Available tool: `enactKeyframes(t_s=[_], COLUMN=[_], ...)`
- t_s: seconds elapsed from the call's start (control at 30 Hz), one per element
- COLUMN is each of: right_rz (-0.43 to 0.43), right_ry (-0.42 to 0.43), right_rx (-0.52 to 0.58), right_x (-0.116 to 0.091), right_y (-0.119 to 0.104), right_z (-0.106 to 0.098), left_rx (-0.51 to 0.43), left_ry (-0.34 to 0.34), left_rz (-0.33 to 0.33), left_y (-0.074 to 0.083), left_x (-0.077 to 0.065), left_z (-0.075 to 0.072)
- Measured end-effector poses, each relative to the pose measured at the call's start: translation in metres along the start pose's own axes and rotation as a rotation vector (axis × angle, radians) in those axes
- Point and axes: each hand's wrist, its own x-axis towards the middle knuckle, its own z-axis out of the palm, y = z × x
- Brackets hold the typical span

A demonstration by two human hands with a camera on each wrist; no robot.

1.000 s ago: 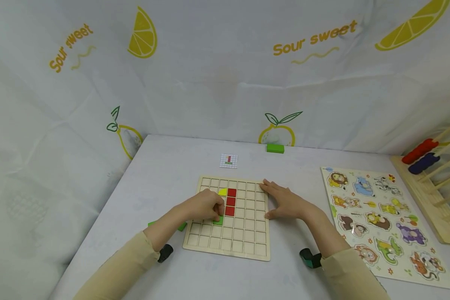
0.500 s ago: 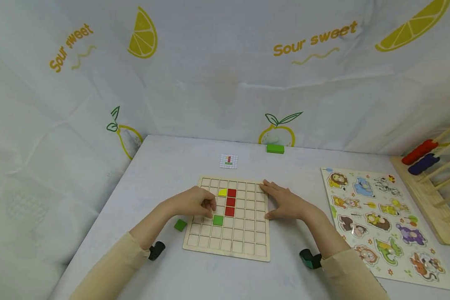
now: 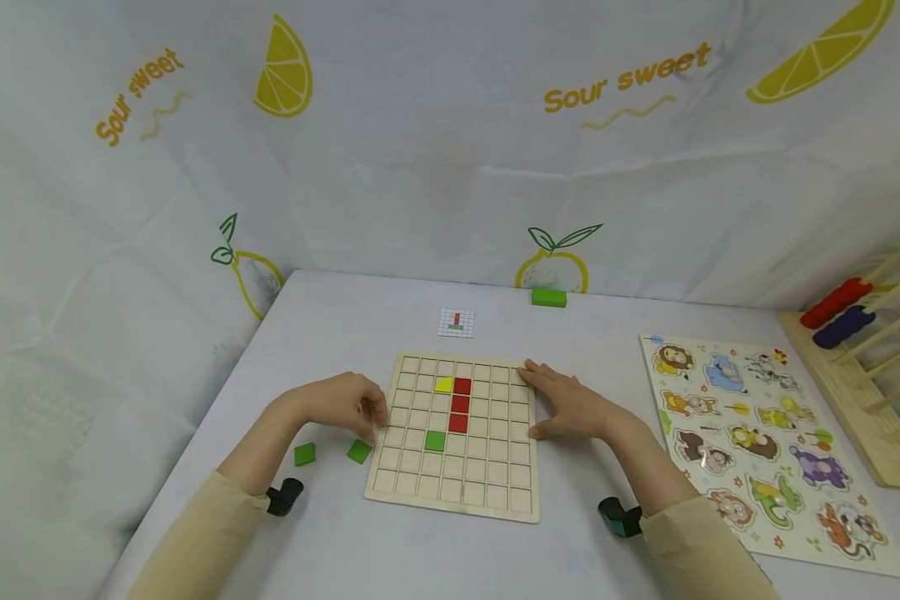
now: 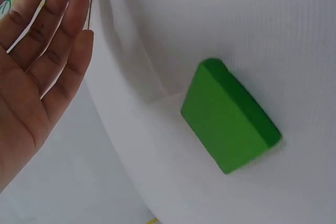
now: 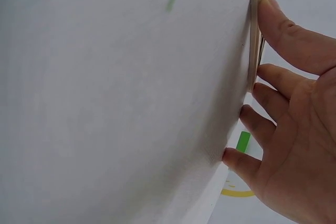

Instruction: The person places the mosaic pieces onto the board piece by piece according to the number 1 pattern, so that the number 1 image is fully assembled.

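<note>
A wooden grid board (image 3: 487, 493) lies on the table in the head view. In its cells sit several red squares (image 3: 460, 405), a yellow rounded piece (image 3: 443, 384) and a green square tile (image 3: 434, 441). My left hand (image 3: 347, 403) hovers just off the board's left edge with relaxed fingers and nothing in them. Below it, a green square block (image 3: 359, 451) lies near the board, and another green square block (image 3: 304, 454) is farther left; the left wrist view shows a green block (image 4: 226, 119) close up. My right hand (image 3: 570, 406) touches the board's right edge with thumb and fingertips.
Behind the board lies a small pattern card (image 3: 456, 322). A green rectangular block (image 3: 548, 297) is at the table's back edge. To the right are an animal puzzle board (image 3: 765, 450) and a wooden rack (image 3: 862, 400) with red and blue beads.
My left hand has moved left off the board, uncovering the green tile in its cell and the two green blocks beside the board. The right hand stays in place.
</note>
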Motion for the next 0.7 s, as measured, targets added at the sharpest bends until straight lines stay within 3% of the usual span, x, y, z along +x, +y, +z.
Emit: enactKeyframes(t_s=[0.27, 0.7], right_rz=[0.000, 0.001], right_ry=[-0.004, -0.002], right_rx=[-0.004, -0.016], right_x=[0.000, 0.001], right_y=[0.000, 0.000], right_z=[0.000, 0.000], left_rx=[0.007, 0.023], left_ry=[-0.019, -0.066], left_rz=[-0.069, 0.013], left_y=[-0.009, -0.015], left_x=[-0.009, -0.004], left_z=[-0.005, 0.001])
